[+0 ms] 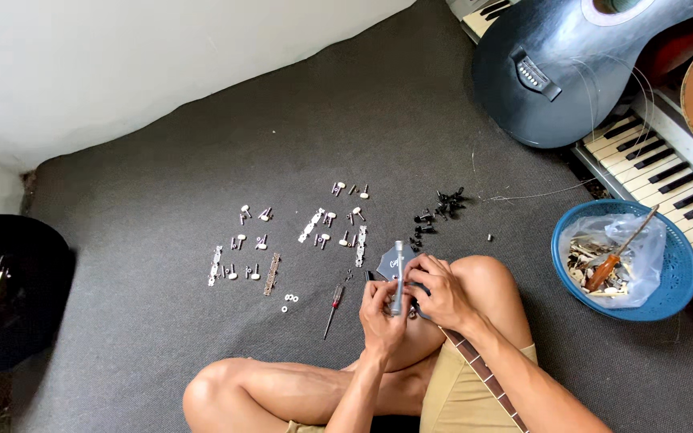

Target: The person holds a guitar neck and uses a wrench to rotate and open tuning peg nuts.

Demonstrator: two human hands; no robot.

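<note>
We sat cross-legged on the grey carpet (202, 160) with a guitar neck (479, 370) across our lap, its dark headstock (389, 261) just ahead of our fingers. Our left hand (382, 314) was closed around the lower end of a grey cylindrical tool (398, 277) held upright, and our right hand (441, 290) was curled over it from the side, fingers also resting on the headstock. We could not tell what the tool's tip was engaging, since our fingers hid it.

Just left of the left hand lay a small red-handled screwdriver (334, 304), and beyond it rows of silver tuning pegs and plates (282, 244). Ahead of the right hand sat a cluster of black tuners (436, 212).

In our judgement the main risk was slippage: with the neck only resting on our legs, a push on the tool could have let the headstock shift, so the tip skated and scratched the finish. A jolt could also have scattered the small loose parts across the carpet, where the tiny white washers (289, 301) would be easy to lose.

Well to the right of the right hand, a blue plastic basket (683, 273) held a clear plastic bag (643, 240), pale small pieces and an orange-handled screwdriver (613, 265). Farther off lay a black acoustic guitar (571, 72) and a keyboard (667, 176).
</note>
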